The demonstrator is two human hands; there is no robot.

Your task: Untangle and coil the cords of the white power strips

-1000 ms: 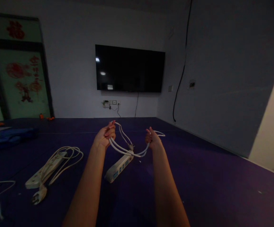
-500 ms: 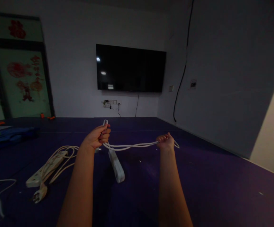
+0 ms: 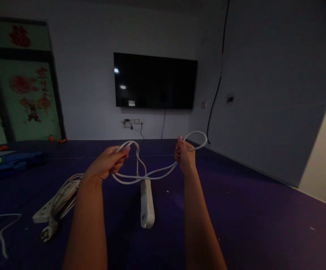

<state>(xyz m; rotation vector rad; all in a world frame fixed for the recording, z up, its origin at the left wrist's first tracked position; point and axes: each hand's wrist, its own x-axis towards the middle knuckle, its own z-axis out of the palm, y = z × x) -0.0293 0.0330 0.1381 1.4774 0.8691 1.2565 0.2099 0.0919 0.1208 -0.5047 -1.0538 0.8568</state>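
A white power cord runs in doubled strands between my two hands. My left hand is closed around one bend of it, with a loop rising above the thumb. My right hand grips the other bend, and a round loop sticks out to its right. From the left-hand loop a strand drops to a white power strip, which is on edge between my forearms. Its far end is where the cord meets it. The cord's plug cannot be made out.
To the left on the purple surface lies another power strip, its cord wrapped round it and its plug in front. A thin white cable lies nearer. Blue cloth is farther back. A television hangs on the wall.
My hands have come closer together, the right one moving left and up. The cord sags more, loops now stand out at both hands, and the held strip has shifted right.
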